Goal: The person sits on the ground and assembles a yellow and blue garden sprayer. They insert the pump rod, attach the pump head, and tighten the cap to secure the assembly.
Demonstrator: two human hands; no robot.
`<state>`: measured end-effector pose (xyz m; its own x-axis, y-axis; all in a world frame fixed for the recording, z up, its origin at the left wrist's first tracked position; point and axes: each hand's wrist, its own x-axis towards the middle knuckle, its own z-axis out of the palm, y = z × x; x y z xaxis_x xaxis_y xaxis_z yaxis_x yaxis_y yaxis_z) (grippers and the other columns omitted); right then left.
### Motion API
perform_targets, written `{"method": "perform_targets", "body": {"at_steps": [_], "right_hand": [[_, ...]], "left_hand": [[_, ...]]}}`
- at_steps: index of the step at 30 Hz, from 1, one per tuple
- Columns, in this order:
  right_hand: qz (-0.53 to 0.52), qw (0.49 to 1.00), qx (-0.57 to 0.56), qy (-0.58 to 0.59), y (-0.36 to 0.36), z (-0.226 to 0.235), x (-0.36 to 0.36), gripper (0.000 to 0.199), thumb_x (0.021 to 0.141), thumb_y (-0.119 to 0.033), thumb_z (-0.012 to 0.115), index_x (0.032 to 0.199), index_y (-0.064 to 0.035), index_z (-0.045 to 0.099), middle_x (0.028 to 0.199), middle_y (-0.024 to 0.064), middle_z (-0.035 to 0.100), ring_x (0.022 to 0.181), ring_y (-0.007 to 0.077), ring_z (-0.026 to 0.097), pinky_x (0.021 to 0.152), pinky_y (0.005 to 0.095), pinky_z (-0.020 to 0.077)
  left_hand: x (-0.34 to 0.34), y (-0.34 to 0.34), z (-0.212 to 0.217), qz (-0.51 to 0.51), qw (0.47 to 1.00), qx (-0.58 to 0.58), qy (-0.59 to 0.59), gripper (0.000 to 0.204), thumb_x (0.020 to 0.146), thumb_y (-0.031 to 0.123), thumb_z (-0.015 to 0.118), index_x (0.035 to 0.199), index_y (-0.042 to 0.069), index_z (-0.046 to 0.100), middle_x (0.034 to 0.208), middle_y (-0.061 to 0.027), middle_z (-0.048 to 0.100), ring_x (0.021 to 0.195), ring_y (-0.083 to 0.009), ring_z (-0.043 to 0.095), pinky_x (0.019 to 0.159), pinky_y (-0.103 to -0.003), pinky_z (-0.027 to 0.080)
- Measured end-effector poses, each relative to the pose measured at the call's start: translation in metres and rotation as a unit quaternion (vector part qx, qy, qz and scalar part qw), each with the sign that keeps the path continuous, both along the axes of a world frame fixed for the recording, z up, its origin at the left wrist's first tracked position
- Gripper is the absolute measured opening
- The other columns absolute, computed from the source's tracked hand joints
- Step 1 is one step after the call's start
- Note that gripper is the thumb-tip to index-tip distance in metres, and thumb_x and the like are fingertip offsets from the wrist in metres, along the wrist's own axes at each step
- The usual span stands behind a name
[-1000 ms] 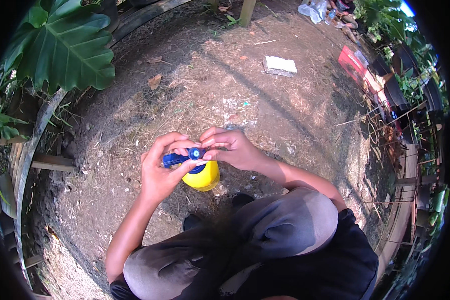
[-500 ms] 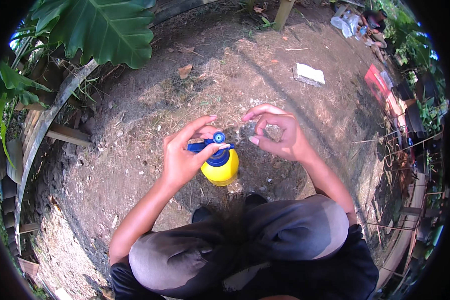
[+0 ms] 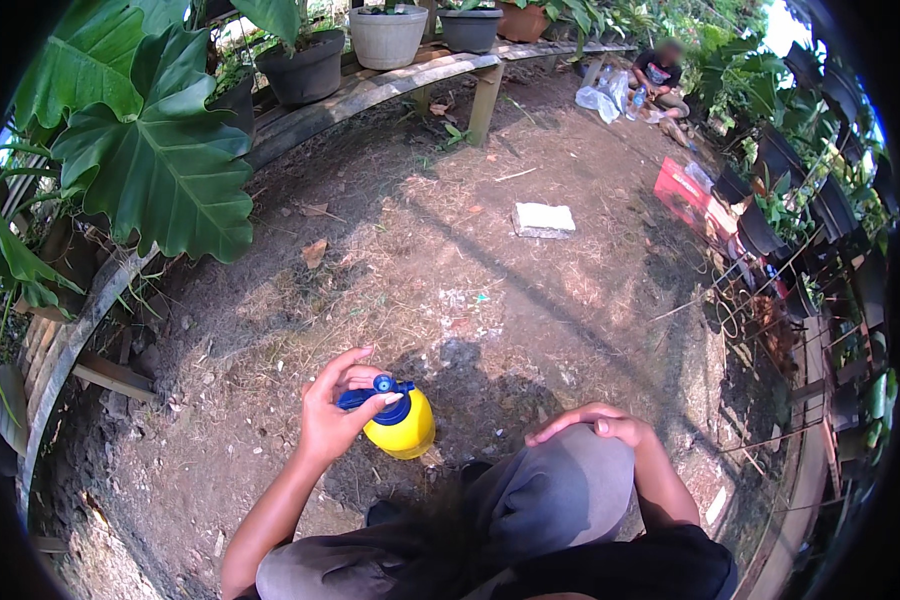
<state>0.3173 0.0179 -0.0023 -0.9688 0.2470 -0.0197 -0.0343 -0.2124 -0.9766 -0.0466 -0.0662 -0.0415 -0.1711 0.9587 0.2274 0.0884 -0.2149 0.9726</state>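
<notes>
My left hand [image 3: 328, 412] is closed round the blue pump head of a small yellow spray bottle [image 3: 402, 432], with the thumb across the front. The bottle is upright and slightly tilted, low in front of my knees, its nozzle turned up toward me. Part of the blue lever is hidden by my fingers. My right hand [image 3: 615, 426] lies over my right knee [image 3: 570, 490], fingers stretched along the trousers and nothing in them.
A white block [image 3: 544, 221] lies on the bare soil ahead. Potted plants [image 3: 388, 38] line a curved bench at the back, and big leaves [image 3: 165, 150] overhang the left. A red panel [image 3: 685, 195] lies at right. Far right, another person [image 3: 658, 75] sits beside clear plastic bags [image 3: 600, 103].
My right hand has dropped from beside the bottle onto my right knee. The view has tilted up, showing the bench and pots. My left hand still holds the spray bottle.
</notes>
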Motion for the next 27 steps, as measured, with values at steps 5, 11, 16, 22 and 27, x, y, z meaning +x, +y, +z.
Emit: {"method": "perform_targets", "body": {"at_steps": [5,11,16,22,27], "right_hand": [[-0.249,0.964,0.041,-0.083,-0.037,0.003,0.016,0.063,0.096,-0.045,0.043,0.113,0.0109,0.066,0.116,0.0276,0.065,0.111,0.0349,0.064,0.098,0.0417,0.0476],[-0.431,0.889,0.116,-0.104,-0.043,0.002,0.023,0.022,0.093,-0.012,0.057,0.083,0.0037,0.069,0.077,0.0108,0.066,0.073,0.0157,0.064,0.070,0.0301,0.0499],[-0.425,0.866,0.191,-0.184,-0.027,0.007,0.026,0.013,0.089,-0.008,0.067,0.078,-0.0016,0.067,0.065,-0.0014,0.054,0.060,0.0067,0.049,0.059,0.0266,0.0422],[-0.317,0.845,0.398,-0.165,0.003,0.068,-0.042,0.010,0.088,-0.012,0.070,0.086,-0.0022,0.069,0.071,0.0035,0.062,0.067,0.0108,0.058,0.064,0.0275,0.0468],[-0.358,0.758,0.545,0.014,0.022,0.122,-0.072,0.015,0.085,-0.008,0.071,0.100,-0.0039,0.068,0.096,0.0104,0.066,0.085,0.0169,0.064,0.070,0.0311,0.0515]], "left_hand": [[-0.002,0.001,-0.007,-0.029,0.999,-0.022,0.009,0.059,0.078,0.000,0.078,0.131,0.002,0.053,0.102,-0.0121,0.071,0.096,-0.0166,0.068,0.090,-0.032,0.054],[0.003,0.000,-0.009,-0.052,0.999,-0.010,0.002,0.055,0.079,0.001,0.078,0.129,0.002,0.055,0.103,-0.0106,0.071,0.095,-0.0155,0.068,0.089,-0.031,0.054],[-0.002,-0.003,-0.012,-0.041,0.999,0.001,-0.002,0.046,0.079,0.001,0.078,0.121,0.000,0.059,0.102,-0.0103,0.070,0.094,-0.0152,0.068,0.088,-0.030,0.055],[-0.002,-0.004,0.003,-0.017,0.995,0.038,0.087,0.021,0.078,0.001,0.078,0.096,0.000,0.068,0.101,-0.0100,0.069,0.091,-0.0153,0.069,0.082,-0.028,0.057],[-0.006,-0.009,0.005,0.006,0.992,0.033,0.123,0.017,0.076,0.006,0.081,0.087,0.000,0.070,0.096,-0.0110,0.071,0.087,-0.0164,0.069,0.078,-0.028,0.057]]}}
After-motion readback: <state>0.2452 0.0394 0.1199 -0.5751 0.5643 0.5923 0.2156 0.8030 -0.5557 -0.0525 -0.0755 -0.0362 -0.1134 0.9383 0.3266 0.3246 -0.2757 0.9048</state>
